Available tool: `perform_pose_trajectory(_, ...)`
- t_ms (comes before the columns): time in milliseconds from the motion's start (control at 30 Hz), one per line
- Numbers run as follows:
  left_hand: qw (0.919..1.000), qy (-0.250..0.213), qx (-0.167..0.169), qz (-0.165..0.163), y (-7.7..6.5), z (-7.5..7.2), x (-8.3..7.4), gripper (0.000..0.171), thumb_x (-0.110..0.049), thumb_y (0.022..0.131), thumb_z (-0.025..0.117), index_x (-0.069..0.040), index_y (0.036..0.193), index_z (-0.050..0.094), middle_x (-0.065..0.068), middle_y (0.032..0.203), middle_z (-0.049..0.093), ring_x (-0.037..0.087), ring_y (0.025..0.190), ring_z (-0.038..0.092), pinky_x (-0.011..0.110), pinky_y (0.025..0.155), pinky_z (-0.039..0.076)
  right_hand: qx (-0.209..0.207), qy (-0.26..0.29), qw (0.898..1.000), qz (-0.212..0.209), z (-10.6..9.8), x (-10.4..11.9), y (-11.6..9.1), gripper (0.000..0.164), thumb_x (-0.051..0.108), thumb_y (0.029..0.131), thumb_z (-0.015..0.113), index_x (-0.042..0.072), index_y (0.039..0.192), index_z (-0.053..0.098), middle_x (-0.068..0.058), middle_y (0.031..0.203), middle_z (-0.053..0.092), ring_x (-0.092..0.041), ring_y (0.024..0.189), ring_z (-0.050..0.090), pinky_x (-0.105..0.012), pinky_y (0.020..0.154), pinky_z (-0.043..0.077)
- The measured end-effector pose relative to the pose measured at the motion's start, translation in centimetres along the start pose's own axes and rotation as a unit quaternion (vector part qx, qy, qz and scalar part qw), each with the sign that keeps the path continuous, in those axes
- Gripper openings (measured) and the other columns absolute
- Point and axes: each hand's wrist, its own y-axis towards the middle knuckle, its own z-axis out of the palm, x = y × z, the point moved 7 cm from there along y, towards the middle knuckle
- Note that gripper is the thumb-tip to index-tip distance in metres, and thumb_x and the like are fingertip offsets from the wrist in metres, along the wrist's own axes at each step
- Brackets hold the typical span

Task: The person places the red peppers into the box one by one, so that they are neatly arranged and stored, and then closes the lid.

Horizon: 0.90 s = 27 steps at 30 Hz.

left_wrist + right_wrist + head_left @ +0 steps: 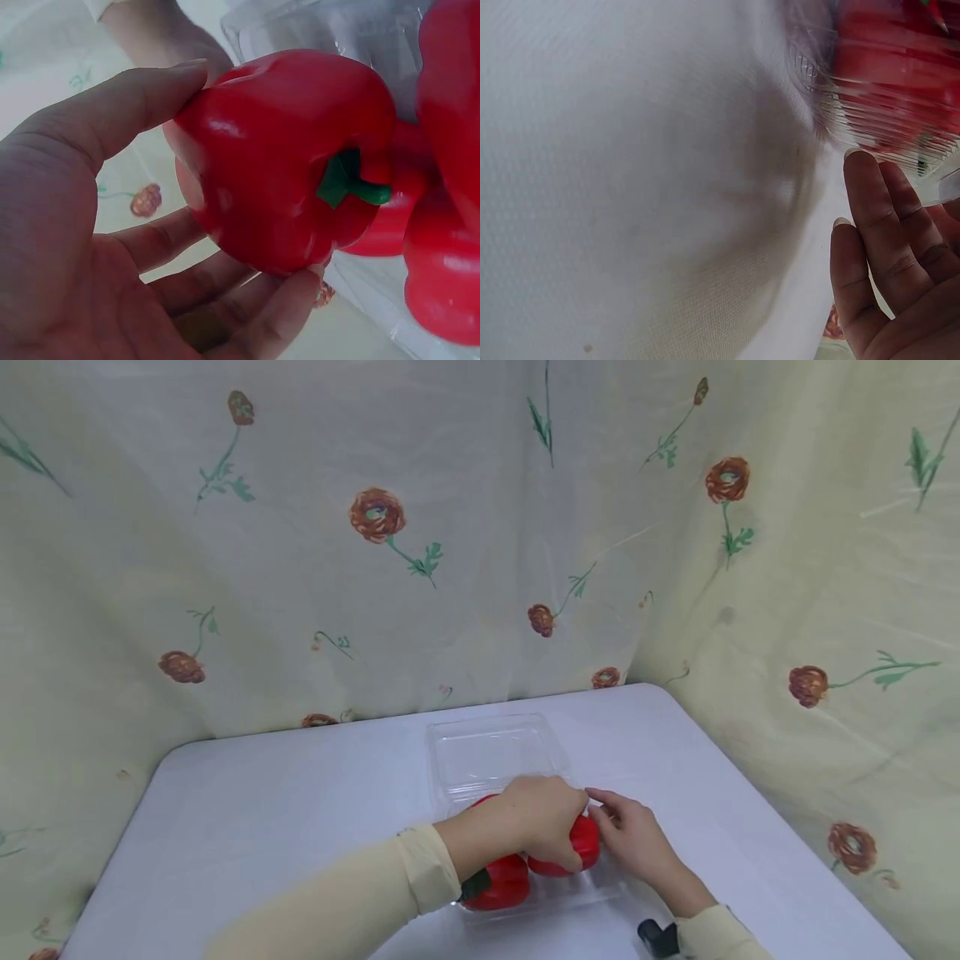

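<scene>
In the head view, my left hand grips a red bell pepper over the right part of a clear plastic clamshell box. The left wrist view shows thumb and fingers curled round this pepper, its green stem facing right. More red peppers sit beside it, one of them at the front left of the box. My right hand is at the box's right side. In the right wrist view its extended fingers reach up to the ribbed box wall.
The box's clear lid lies folded back toward the far edge of the white table. A flowered curtain hangs behind the table and along its right side. Small dark cameras are strapped at the wrists.
</scene>
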Motion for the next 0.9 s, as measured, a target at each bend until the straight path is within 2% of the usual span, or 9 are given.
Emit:
perform_pose_trajectory(233,0.9989,-0.041,0.019,0.008,0.4,1.4,-0.4,0.062,-0.046,0.065,0.09,-0.032,0.119,0.064,-0.014,0.088,0.062,0.007,0.081,0.056,0.028,0.062,0.053,0.007,0.001,1.0,0.001,0.1,0.0,0.1,0.037,0.011,0.098,0.058,0.0,0.133,0.059,-0.003,0.089,0.068,-0.014,0.067,0.056,-0.025,0.058,0.05)
perform_pose_trajectory(500,0.9996,0.005,0.024,0.013,0.4,2.5,-0.9,0.07,-0.051,0.064,0.089,-0.035,0.127,0.063,-0.015,0.092,0.064,0.007,0.09,0.057,0.032,0.069,0.056,0.013,0.009,1.0,0.006,0.2,-0.2,0.1,0.038,0.013,0.098,0.058,0.001,0.134,0.058,-0.002,0.089,0.069,-0.013,0.071,0.061,-0.025,0.061,0.052)
perform_pose_trajectory(667,0.9996,-0.003,0.024,0.016,0.6,3.2,-1.1,0.074,-0.049,0.062,0.091,-0.036,0.129,0.063,-0.016,0.096,0.065,0.007,0.092,0.058,0.031,0.07,0.057,0.014,0.008,1.0,0.009,0.2,-0.3,0.0,0.038,0.013,0.098,0.059,0.002,0.135,0.058,-0.003,0.091,0.069,-0.012,0.072,0.062,-0.025,0.061,0.052)
perform_pose_trajectory(900,0.9996,-0.024,0.006,0.014,0.8,3.8,-1.2,0.082,-0.047,0.06,0.093,-0.035,0.134,0.059,-0.018,0.101,0.067,0.005,0.093,0.062,0.029,0.072,0.058,0.014,0.01,1.0,0.021,0.3,-0.4,-0.1,0.039,0.014,0.098,0.06,0.003,0.136,0.057,-0.003,0.095,0.07,-0.013,0.076,0.064,-0.024,0.064,0.053)
